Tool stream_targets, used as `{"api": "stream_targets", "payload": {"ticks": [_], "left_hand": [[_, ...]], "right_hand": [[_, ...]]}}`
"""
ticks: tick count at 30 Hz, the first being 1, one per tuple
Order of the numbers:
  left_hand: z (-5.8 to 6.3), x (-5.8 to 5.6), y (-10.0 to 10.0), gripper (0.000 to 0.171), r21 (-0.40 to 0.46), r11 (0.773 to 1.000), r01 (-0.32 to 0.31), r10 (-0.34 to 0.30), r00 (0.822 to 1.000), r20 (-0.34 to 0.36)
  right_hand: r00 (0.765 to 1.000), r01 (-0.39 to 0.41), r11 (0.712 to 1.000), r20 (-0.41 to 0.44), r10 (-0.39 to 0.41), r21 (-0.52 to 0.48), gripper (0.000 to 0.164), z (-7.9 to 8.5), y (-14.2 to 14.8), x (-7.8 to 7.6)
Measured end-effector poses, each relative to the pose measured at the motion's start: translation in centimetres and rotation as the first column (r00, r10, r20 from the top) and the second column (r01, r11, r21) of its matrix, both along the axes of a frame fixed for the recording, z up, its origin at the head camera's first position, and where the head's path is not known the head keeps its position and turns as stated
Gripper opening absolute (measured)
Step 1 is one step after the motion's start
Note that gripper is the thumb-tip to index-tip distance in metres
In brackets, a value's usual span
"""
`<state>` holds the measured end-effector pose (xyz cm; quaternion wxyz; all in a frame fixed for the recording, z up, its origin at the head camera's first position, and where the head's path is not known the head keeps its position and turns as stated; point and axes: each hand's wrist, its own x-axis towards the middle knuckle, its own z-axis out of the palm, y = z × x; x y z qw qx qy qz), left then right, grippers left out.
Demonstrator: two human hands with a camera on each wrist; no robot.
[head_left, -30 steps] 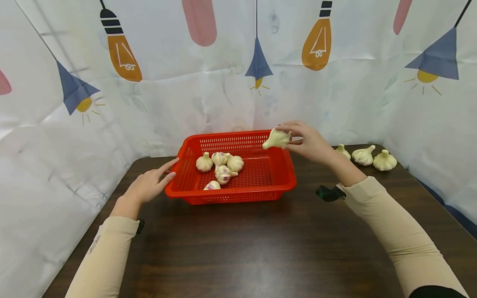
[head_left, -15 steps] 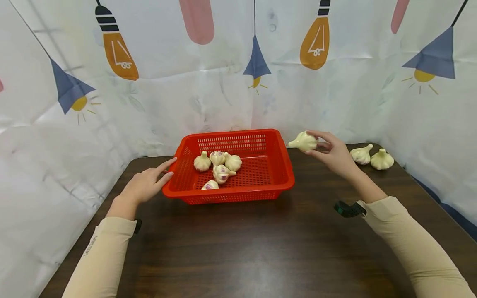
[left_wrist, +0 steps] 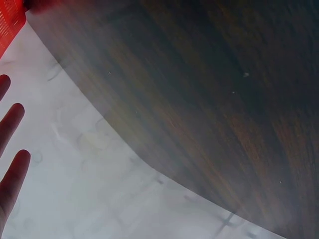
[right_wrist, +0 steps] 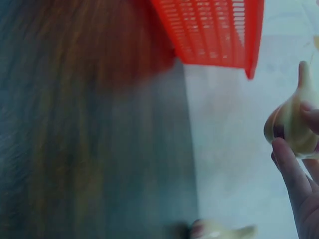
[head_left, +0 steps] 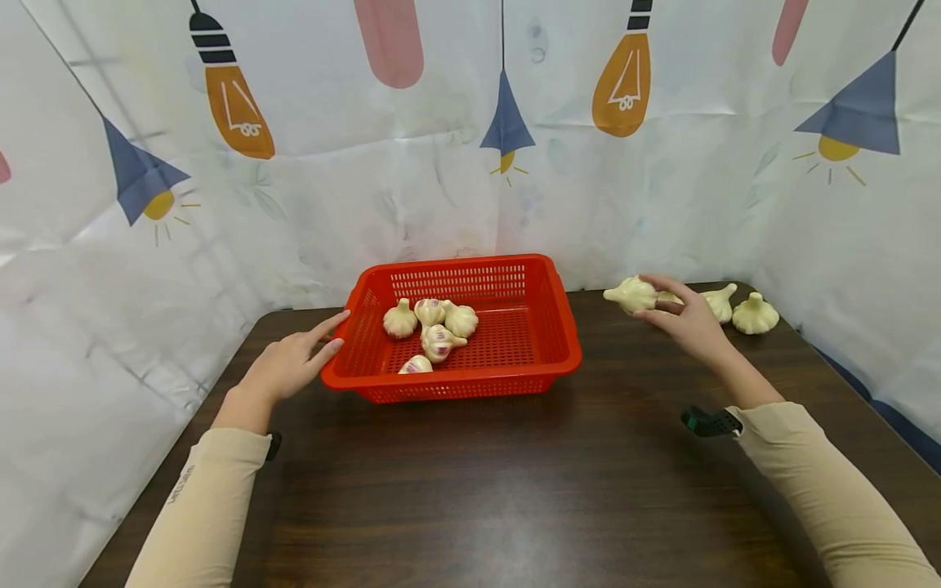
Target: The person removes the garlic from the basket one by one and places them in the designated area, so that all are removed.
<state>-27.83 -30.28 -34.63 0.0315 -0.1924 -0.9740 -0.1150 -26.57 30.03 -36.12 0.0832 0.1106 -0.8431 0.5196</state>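
Note:
A pale garlic bulb (head_left: 630, 294) is pinched between the thumb and fingers of my right hand (head_left: 687, 320), in the air to the right of the basket. The right wrist view shows the same garlic bulb (right_wrist: 291, 124) with its stem pointing up in that picture. My left hand (head_left: 290, 363) rests its fingers at the left rim of the red plastic basket (head_left: 456, 381), holding nothing. Several garlic bulbs (head_left: 439, 343) lie in the basket's left half, some with purple marks. In the left wrist view only a few straight fingers (left_wrist: 14, 177) show.
On the dark wooden table (head_left: 470, 482), garlic bulbs sit at the far right corner, one (head_left: 755, 314) in full view and others partly behind my right hand. A white printed curtain (head_left: 456, 196) hangs along the table's back and left edges.
My right hand has carried the garlic bulb rightward, from over the basket's right side to near the bulbs at the far right, and slightly lower. The left hand has stayed at the rim.

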Motion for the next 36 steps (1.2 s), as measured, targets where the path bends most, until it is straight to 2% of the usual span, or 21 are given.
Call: {"api": "stream_targets", "payload": {"ticks": [6,11,18,29,36], "left_hand": [[0.1,-0.2,0.0,0.065,-0.006,1.0,0.002,-0.002,1.0,-0.003],[0.1,-0.2,-0.1,0.066,-0.013,1.0,-0.001,0.001,1.0,-0.002],[-0.1,-0.2,-0.2,0.065,-0.015,1.0,0.0,0.0,1.0,0.003],[-0.2,0.1,-0.2,0.065,-0.008,1.0,-0.009,0.01,1.0,0.007],[-0.2,0.0,-0.1,0.065,-0.001,1.0,-0.004,0.004,1.0,0.002]], "right_hand": [[0.997,0.01,0.999,0.077,-0.007,-0.035,0.069,-1.6,1.9,-0.2],[0.995,0.009,0.996,0.102,0.001,-0.092,0.069,-2.7,3.2,-0.3],[0.983,-0.055,0.981,0.165,0.086,-0.186,0.07,-3.8,4.8,-0.6],[0.963,-0.083,0.983,0.242,0.122,-0.163,0.068,-5.0,6.9,-0.9],[0.954,-0.089,0.995,0.282,0.1,-0.052,0.073,-4.9,7.7,-0.9]]}}
